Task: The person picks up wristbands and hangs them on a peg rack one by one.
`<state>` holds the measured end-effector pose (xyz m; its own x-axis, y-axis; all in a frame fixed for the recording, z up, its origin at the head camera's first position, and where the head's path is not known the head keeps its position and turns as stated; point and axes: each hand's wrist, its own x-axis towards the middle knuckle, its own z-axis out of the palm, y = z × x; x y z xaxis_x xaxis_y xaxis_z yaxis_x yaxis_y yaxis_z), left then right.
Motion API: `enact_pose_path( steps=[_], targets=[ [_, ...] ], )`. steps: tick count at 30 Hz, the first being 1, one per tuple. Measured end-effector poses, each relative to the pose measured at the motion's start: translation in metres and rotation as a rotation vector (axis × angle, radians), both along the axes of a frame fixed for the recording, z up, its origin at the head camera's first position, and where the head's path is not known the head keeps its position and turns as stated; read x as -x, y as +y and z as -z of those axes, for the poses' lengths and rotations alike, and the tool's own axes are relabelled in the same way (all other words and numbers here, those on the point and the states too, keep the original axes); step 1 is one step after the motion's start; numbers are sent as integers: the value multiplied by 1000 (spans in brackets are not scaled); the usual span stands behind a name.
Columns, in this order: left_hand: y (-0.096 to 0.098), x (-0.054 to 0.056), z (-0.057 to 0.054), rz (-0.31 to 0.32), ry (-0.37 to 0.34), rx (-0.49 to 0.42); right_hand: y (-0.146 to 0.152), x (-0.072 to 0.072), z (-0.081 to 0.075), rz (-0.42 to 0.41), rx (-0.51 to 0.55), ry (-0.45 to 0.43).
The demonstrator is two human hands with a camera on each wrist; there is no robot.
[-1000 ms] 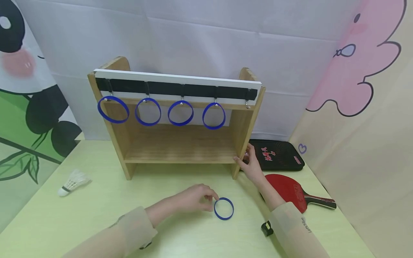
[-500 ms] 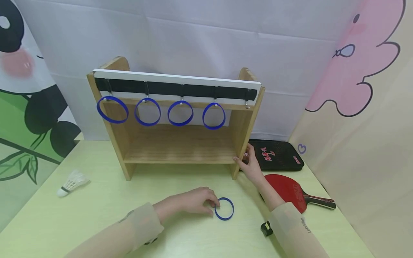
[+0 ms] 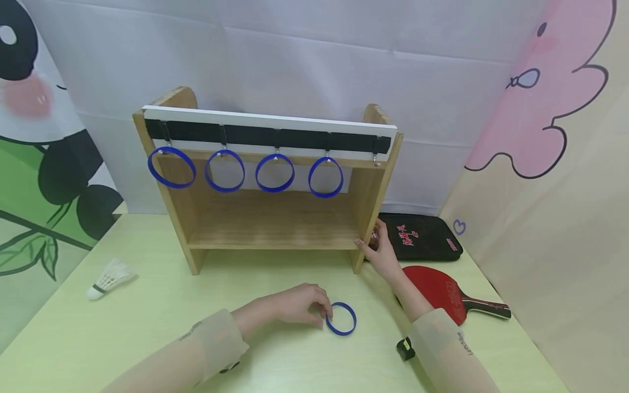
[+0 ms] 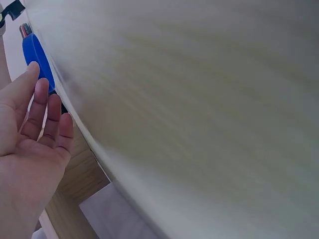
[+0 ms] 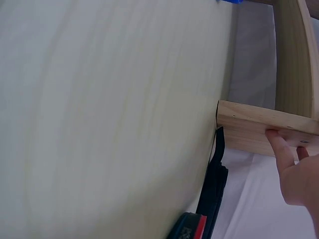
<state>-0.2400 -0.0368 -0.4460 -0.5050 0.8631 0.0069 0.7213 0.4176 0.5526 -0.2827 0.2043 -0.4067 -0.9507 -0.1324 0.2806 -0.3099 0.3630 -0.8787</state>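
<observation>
A blue ring (image 3: 351, 327) lies on the table in front of the wooden shelf (image 3: 275, 218). My left hand (image 3: 302, 305) pinches its left edge; in the left wrist view thumb and forefinger meet at the blue band (image 4: 41, 59). My right hand (image 3: 383, 254) holds the shelf's right side panel low down, thumb at the front edge and fingers along the outer face. In the right wrist view my fingers rest on that side panel (image 5: 244, 117). Several matching blue rings (image 3: 326, 195) hang from hooks on the shelf's black strip (image 3: 250, 135); the rightmost hook (image 3: 376, 159) holds none.
A red table tennis bat (image 3: 437, 286) and a black case (image 3: 427, 237) lie right of the shelf, partly behind my right arm. A small black object (image 3: 405, 349) sits beside the right sleeve. At far left lies a shuttlecock (image 3: 112, 278). A white cloth backdrop (image 3: 295, 65) stands behind.
My left hand has moved slightly right and down, its fingertips coming onto the ring's left edge. The ring has barely shifted. My right hand stays on the shelf's side.
</observation>
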Motion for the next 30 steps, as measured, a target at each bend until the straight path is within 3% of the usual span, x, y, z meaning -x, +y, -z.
enact_pose_path(
  steps=[4,12,21,30],
  targets=[
    [0,0,-1,-11,-19,-30,-5,-12,-16,-1,-9,-23],
    [-1,-4,-12,-49,-29,-73,5,11,13,16,-11,-4],
    [-6,-4,-17,-83,-16,-155,4,11,15,9,9,9],
    [-13,-7,-42,-132,-3,-170,5,12,16,8,4,12]
  ],
)
